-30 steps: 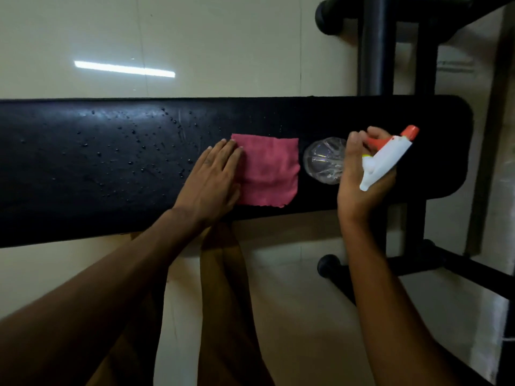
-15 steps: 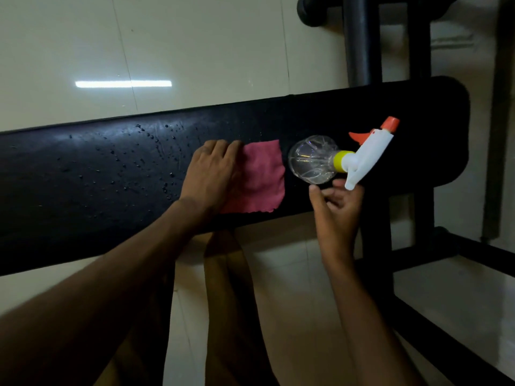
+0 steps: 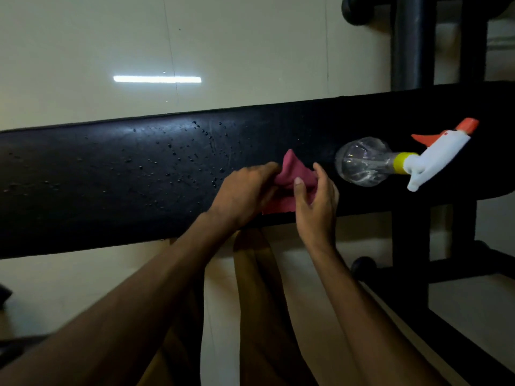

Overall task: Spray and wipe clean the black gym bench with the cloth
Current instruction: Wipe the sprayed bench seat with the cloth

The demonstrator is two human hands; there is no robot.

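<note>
On bench (image 3: 111, 176), unlabelled spray bottle (image 3: 362, 162)

pink cloth (image 3: 292, 174) bunched up on droplet-speckled black bench (image 3: 111, 176); clear spray bottle (image 3: 395, 162) lying beside it.

Both forearms are bare to the edge of the view, with no sleeves, watch, rings or gloves on the left hand (image 3: 245, 196) or the right hand (image 3: 316, 203), which has short trimmed nails, and below them the legs wear tan-brown trousers (image 3: 259, 316).
</note>
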